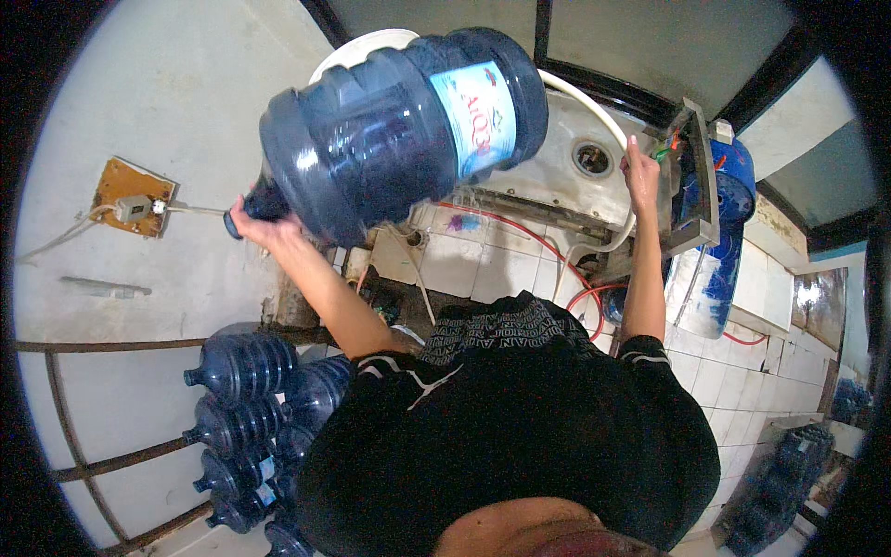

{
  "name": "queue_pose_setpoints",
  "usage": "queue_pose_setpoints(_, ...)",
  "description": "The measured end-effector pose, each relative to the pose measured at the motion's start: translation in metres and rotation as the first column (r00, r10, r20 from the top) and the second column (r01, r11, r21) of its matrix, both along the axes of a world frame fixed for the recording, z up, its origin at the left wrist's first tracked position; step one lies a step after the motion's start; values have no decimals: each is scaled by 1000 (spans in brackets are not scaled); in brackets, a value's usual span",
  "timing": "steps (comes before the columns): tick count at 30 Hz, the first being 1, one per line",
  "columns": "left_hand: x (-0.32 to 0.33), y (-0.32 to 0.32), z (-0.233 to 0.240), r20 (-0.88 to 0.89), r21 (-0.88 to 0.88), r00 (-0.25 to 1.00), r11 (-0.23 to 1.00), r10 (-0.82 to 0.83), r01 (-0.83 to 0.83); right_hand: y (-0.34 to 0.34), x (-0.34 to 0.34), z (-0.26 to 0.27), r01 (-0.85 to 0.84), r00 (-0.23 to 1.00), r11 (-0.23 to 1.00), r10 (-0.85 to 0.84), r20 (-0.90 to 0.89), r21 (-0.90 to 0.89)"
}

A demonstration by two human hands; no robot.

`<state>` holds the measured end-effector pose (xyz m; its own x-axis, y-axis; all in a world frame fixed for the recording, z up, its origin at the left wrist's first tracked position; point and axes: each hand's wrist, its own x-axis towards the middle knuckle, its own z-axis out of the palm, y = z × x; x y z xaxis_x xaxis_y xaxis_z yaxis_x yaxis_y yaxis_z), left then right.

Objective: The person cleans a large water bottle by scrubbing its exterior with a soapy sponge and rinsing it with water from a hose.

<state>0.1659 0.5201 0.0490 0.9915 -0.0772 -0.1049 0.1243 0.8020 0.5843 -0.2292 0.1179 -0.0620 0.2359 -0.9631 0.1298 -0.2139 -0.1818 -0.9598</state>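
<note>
My left hand (263,224) grips the neck of a large blue plastic water jug (355,132), which lies roughly on its side in the air, its base towards the upper right. A printed label (477,118) wraps part of its body. My right hand (640,174) is closed around a white hose (588,101), whose upper end passes behind the jug. Beneath them is a metal sink counter (550,150) with a round drain (592,158). Part of a white round container (362,47) shows behind the jug; what it holds is hidden.
Blue water jugs (243,365) are stacked at the lower left, and more stand at the lower right. A blue drum (731,167) is beyond the metal frame on the right. A red hose (532,233) curves over the tiles. A power outlet board (136,198) hangs on the left wall.
</note>
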Motion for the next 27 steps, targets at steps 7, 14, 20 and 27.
queue_pose_setpoints(7,32,-63,22,56,32,998,999,9,-11,31,-37,-20,116,982,993,-114,-151,2)
queue_pose_setpoints(14,-1,-145,83,12,38,1000,999,27,-27,74,-80,-32,234,970,972,-234,-60,-6)
queue_pose_setpoints(20,-43,-216,113,71,119,997,993,14,-23,90,-105,-50,234,971,972,-235,-29,-31)
queue_pose_setpoints(27,-76,-294,75,406,355,914,920,7,-164,112,-83,5,180,984,980,-178,25,-80)
